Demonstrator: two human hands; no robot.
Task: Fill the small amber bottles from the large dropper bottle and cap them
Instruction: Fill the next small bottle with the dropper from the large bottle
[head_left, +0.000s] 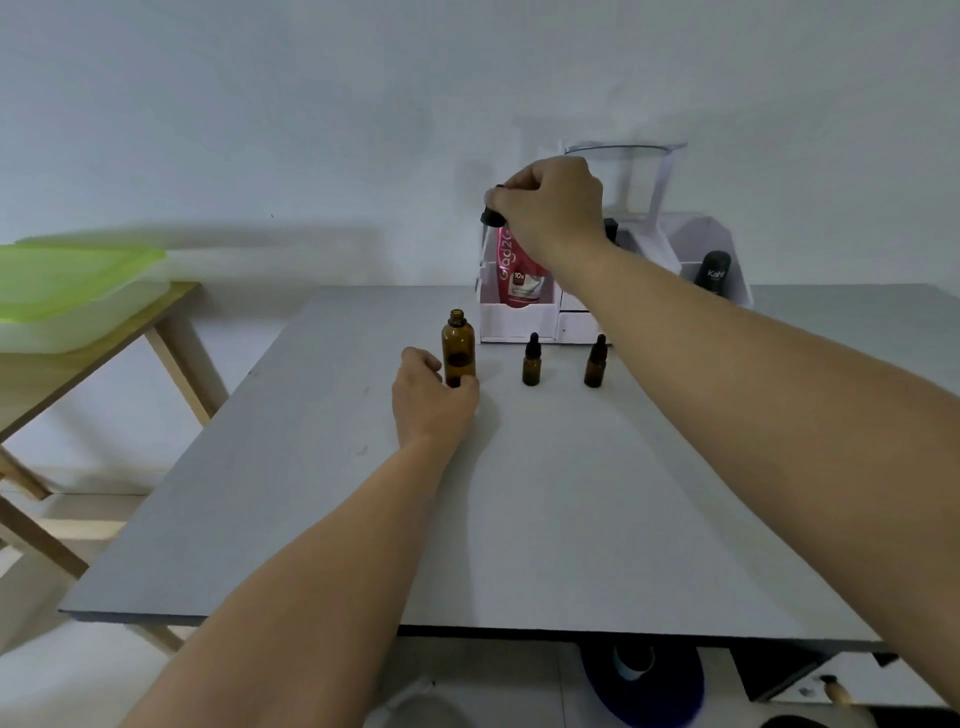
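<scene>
The left hand (434, 397) is gripping the uncapped large dropper bottle (457, 349) near the desk's (322, 519) far edge, while the right hand (550, 205) is pinching its black dropper cap (491, 215) above.

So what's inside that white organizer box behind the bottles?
The white organizer holds a pink pouch on its left and a dark Kahf container on its right. The right hand and forearm cover its middle.

One head-worn wide-angle view looks forward and down over the grey table (545, 519) toward the wall.
</scene>
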